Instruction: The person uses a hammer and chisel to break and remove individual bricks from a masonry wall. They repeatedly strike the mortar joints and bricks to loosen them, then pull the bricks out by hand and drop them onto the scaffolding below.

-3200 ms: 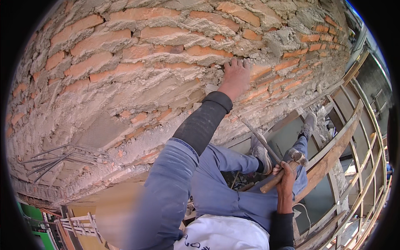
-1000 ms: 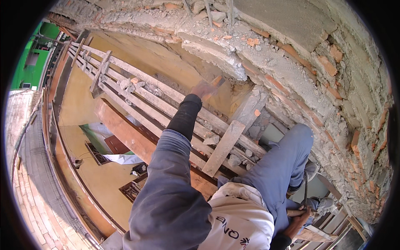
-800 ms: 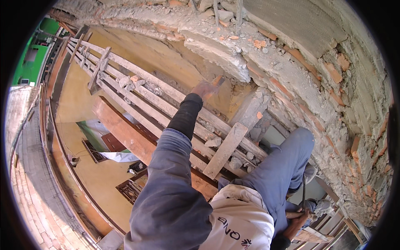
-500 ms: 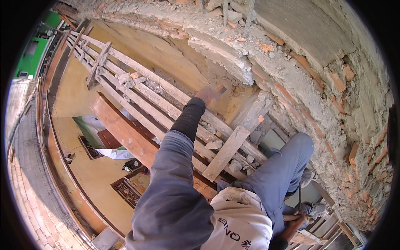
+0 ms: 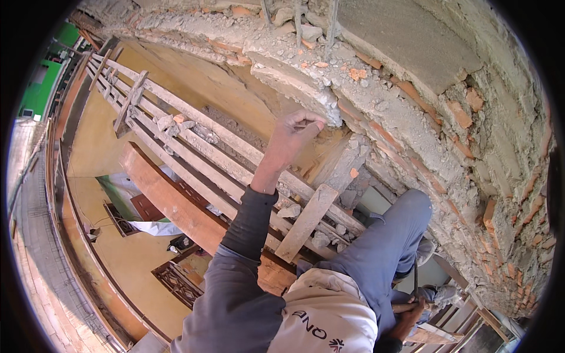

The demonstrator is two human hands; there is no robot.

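Note:
My left hand [image 5: 294, 132] reaches out over the plank scaffold, close to the broken wall edge. Its fingers are curled in toward the thumb, and nothing shows between them. Down at the lower right, my right hand [image 5: 414, 307] is closed around a tool's wooden handle [image 5: 401, 307]. A dark thin rod [image 5: 416, 276] rises beside that hand; whether it belongs to the same tool I cannot tell. Below my left hand run the long wooden planks [image 5: 206, 144] of the scaffold, with rubble [image 5: 176, 123] lying on them. A short board [image 5: 307, 222] crosses the planks near my knee.
The broken brick and mortar wall [image 5: 412, 106] fills the right side. Upright metal bars [image 5: 298, 23] stick out at its top. A wide brown plank [image 5: 170, 194] lies left of the scaffold. Gaps between planks show a yellow wall [image 5: 112, 259] and a drop below.
The small brick-coloured piece seen at my left hand is gone from it. That hand has risen and turned, its fingers now curled. The view has shifted slightly; my right hand keeps its grip.

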